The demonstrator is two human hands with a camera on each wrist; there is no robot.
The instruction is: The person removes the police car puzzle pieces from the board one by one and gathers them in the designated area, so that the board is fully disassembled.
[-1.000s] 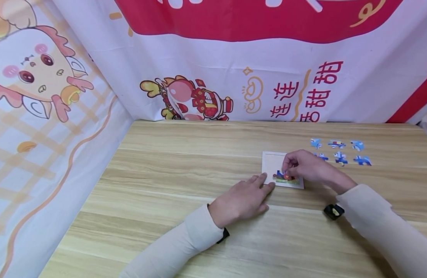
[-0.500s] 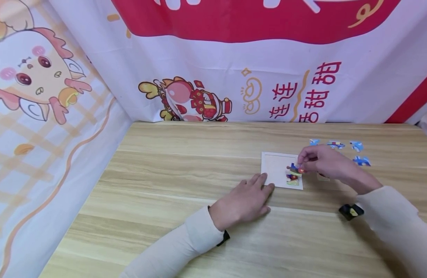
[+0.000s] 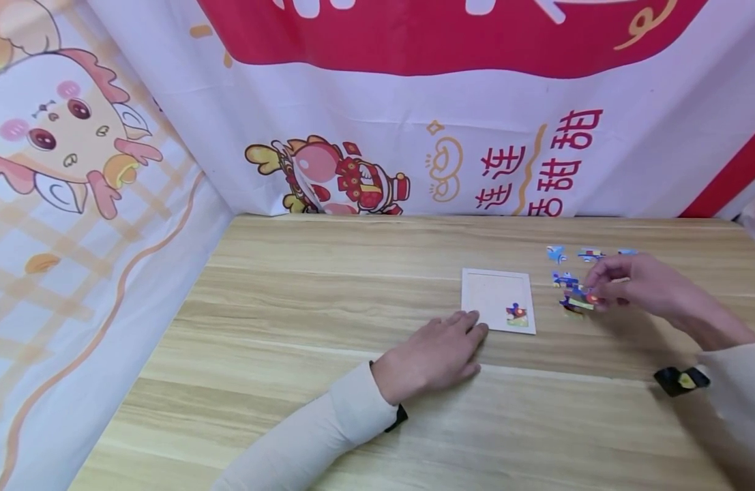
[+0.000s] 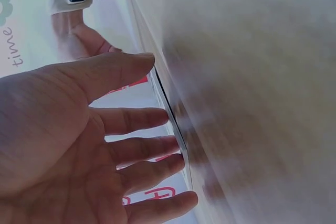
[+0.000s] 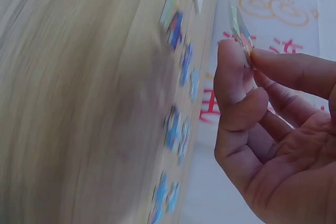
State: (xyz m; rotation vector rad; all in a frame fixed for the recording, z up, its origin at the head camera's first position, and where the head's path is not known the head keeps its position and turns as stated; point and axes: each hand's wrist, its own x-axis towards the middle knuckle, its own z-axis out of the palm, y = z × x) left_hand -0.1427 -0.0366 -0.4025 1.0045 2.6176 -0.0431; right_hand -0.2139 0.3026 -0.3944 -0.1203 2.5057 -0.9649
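My left hand (image 3: 435,354) rests on the table with its fingertips at the near left corner of a white puzzle tray (image 3: 468,290). The left wrist view shows those fingers fairly straight, close to the tray's thin edge (image 4: 170,103). One puzzle piece (image 3: 517,316) lies in the tray's near right corner. Right of the tray, my right hand (image 3: 650,290) pinches another puzzle piece (image 3: 578,298) between thumb and index finger, lifted above the table. In the right wrist view this held piece (image 5: 239,27) is seen nearly edge-on.
Several loose puzzle pieces lie right of the tray, among them a light blue piece (image 3: 556,254), a blue piece (image 3: 564,279) and a piece with green (image 3: 575,309). The right hand hides some. A printed curtain (image 3: 377,136) hangs behind the wooden table (image 3: 328,286).
My right hand has lifted its puzzle piece from the tray and carried it right, over the loose pieces. One piece stays in the tray's corner. My left hand has barely moved.
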